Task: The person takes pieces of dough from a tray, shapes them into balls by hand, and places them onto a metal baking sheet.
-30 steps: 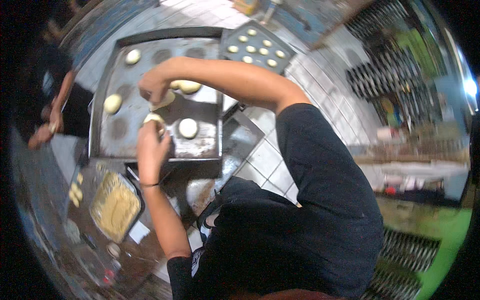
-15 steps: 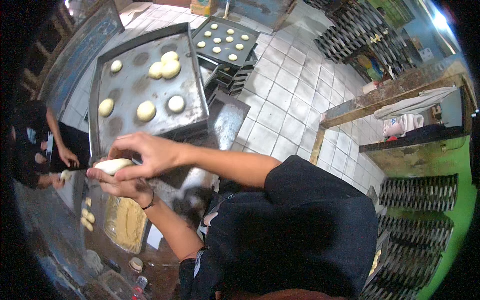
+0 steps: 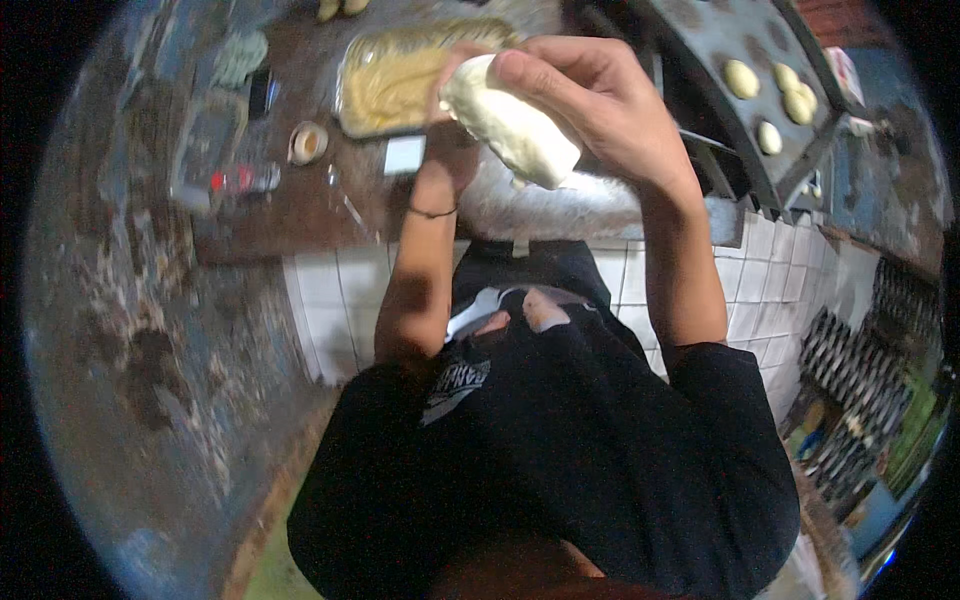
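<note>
A pale, elongated piece of dough [image 3: 515, 130] is held up in front of me, tilted down to the right, its surface smooth with a rough lower edge. My right hand [image 3: 610, 105] is closed on its upper right side, thumb lying over the top. Shadowed and partly covered by the dough, my left hand [image 3: 450, 150] grips its left end; most of those fingers are hidden. Just behind my left hand is a lined tray [image 3: 346, 100] filled with a soft yellow filling [image 3: 395, 85].
At the right, a dark metal baking tray [image 3: 715, 75] carries several dough balls [image 3: 741, 79]. On the worktop to the left are a small round cup [image 3: 307, 143], a clear bottle with a red cap [image 3: 245, 180], a dark phone-like object [image 3: 261, 93] and a white card [image 3: 404, 156].
My view has swung down and left, so the worktop and filling tray now lie ahead and the baking tray sits at the right. The dough stays in my hands, now tilted.
</note>
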A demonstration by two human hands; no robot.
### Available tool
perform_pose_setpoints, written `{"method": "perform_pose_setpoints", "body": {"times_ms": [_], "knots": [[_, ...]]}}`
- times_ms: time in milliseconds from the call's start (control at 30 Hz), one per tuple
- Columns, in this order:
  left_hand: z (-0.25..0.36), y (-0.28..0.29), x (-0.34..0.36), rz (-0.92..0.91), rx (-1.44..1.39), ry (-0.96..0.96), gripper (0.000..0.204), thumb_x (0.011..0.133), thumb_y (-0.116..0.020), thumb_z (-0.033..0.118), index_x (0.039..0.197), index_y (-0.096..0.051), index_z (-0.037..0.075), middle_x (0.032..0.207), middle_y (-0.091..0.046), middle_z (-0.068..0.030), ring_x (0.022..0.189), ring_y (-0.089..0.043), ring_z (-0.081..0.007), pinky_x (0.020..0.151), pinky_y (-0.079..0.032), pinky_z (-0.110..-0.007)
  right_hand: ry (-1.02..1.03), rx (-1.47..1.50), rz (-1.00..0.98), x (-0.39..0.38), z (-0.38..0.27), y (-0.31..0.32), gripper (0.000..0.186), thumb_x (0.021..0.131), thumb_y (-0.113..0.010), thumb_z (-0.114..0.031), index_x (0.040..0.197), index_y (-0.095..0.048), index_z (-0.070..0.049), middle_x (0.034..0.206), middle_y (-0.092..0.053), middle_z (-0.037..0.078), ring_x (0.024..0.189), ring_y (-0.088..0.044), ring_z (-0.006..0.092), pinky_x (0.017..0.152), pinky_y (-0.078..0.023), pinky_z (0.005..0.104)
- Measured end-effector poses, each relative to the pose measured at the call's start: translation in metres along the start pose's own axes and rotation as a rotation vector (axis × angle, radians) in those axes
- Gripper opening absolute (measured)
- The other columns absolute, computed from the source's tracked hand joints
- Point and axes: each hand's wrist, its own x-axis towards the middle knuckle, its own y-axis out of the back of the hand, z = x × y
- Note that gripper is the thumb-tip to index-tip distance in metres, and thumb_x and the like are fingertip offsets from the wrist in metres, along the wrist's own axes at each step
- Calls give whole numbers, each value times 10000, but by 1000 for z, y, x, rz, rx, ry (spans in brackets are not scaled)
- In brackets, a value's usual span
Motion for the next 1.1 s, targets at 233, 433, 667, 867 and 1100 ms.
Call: {"method": "perform_pose_setpoints", "body": {"times_ms": [233, 433, 667, 867, 1100], "knots": [[-38, 106, -66, -19, 842, -51, 680, 782, -880, 154, 1337, -533, -30, 1261, -663, -173, 1158, -657, -293, 999, -520, -399, -328, -911, 137, 5, 225, 7, 405, 951, -698, -457, 1034, -788, -71, 979, -704, 230, 940, -711, 395, 798, -565, 511], [-3, 157, -80, 327, 1080, 65, 492, 783, -867, 135, 1182, -646, -49, 1136, -722, -188, 1084, -705, -301, 941, -546, -407, -137, -1525, -339, -80, 380, 22, 335, 948, -546, -109, 1281, -573, -81, 1179, -641, 106, 1105, -673, 312, 755, -613, 436], [28, 189, -68, 350, 1397, 119, 291, 878, -774, 156, 1134, -733, 24, 1082, -768, -146, 991, -746, -270, 840, -576, -375, 25, -1167, -65, 26, 332, 28, 354, 930, -559, -65, 1276, -586, -132, 1151, -655, 185, 976, -689, 422, 805, -589, 508], [12, 191, -54, 392, 1310, 3, 259, 893, -754, 116, 1130, -729, 15, 1066, -771, -139, 980, -749, -252, 830, -573, -372, 14, -1337, -150, 101, 339, 2, 397, 919, -578, -53, 1304, -586, -148, 1147, -619, 160, 995, -695, 389, 856, -601, 470], [4, 189, -44, 403, 1062, 205, 331, 854, -830, 154, 1131, -720, 10, 1051, -770, -103, 972, -730, -204, 868, -563, -351, -234, -1197, -385, 138, 362, 31, 295, 976, -609, -245, 1217, -685, -93, 1198, -691, 156, 1047, -717, 332, 872, -597, 452]]}}
